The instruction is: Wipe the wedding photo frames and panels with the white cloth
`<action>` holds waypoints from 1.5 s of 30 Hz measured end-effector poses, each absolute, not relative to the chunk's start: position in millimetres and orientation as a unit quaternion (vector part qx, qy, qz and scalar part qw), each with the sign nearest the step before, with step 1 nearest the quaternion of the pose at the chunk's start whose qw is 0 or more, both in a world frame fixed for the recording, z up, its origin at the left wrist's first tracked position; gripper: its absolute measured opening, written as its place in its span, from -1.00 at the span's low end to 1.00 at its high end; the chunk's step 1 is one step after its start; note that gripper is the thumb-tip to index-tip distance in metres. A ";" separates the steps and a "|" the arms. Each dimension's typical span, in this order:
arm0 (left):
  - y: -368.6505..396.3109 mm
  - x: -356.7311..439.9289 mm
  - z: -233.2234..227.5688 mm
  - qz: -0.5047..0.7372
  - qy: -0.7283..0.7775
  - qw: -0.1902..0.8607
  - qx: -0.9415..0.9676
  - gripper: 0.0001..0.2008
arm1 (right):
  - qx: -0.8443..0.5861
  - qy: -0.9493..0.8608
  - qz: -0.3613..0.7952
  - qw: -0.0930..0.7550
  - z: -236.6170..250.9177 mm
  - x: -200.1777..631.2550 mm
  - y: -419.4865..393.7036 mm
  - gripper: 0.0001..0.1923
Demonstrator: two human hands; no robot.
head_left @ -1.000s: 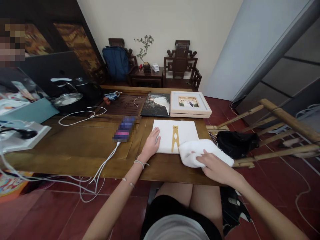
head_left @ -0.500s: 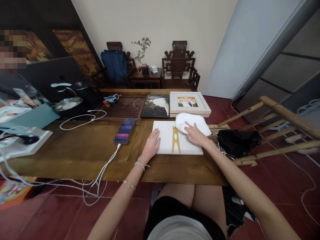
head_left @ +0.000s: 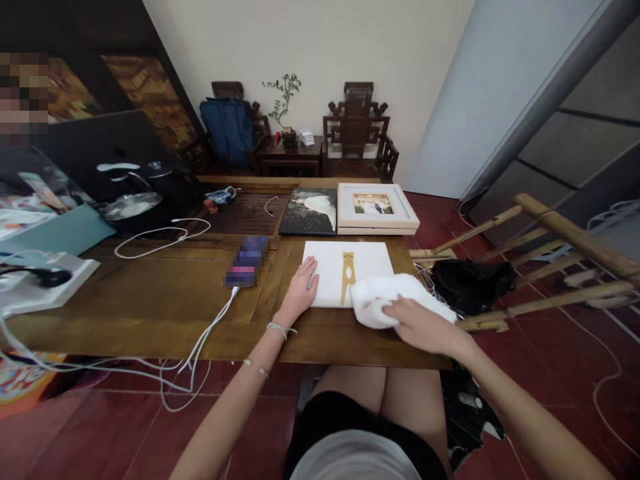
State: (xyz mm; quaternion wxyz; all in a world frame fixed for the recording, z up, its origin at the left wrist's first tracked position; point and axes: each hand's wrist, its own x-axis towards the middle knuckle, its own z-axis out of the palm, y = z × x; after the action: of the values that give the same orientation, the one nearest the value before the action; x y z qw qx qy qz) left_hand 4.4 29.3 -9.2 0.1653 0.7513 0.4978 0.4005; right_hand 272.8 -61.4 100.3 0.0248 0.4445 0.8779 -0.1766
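White cloth [head_left: 387, 300] sits under my right hand [head_left: 423, 327], gripped, wiping the board [head_left: 330, 270]; my left hand [head_left: 300, 290] lies flat, open, holding it.

A rumpled white cloth [head_left: 395, 297] drapes over the near right corner of a flat white square board [head_left: 340, 267] bearing a gold clip-shaped motif, lying face-up on the wooden table.
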 end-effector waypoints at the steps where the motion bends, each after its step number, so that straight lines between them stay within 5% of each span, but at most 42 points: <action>1: 29.3 4.4 -8.9 0.400 0.497 0.166 0.752 -0.62 | 0.449 0.876 -0.175 0.026 102.7 272.5 -46.0 -0.67; 10: 30.4 3.0 -9.5 0.385 0.499 0.165 0.759 -0.61 | 0.520 0.847 -0.093 -0.053 76.8 225.7 57.3 -0.59; 23: 31.8 4.3 -13.3 0.391 0.499 0.154 0.757 -0.62 | 0.414 0.906 -0.078 0.020 70.9 205.3 -81.4 -0.57; 36: 37.5 5.4 -12.0 0.395 0.500 0.162 0.754 -0.61 | 0.470 0.881 -0.035 -0.040 64.3 199.6 49.0 -0.49; 45: 37.6 6.8 -10.1 0.384 0.504 0.158 0.757 -0.60 | 0.419 0.907 -0.047 0.007 67.7 192.9 -61.5 -0.59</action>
State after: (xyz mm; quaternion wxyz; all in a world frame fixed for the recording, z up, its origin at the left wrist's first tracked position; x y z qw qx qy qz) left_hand 6.8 37.6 -10.1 0.1582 0.7570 0.5045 0.3839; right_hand 192.9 -61.5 67.7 0.0067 0.4186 0.9069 -0.0475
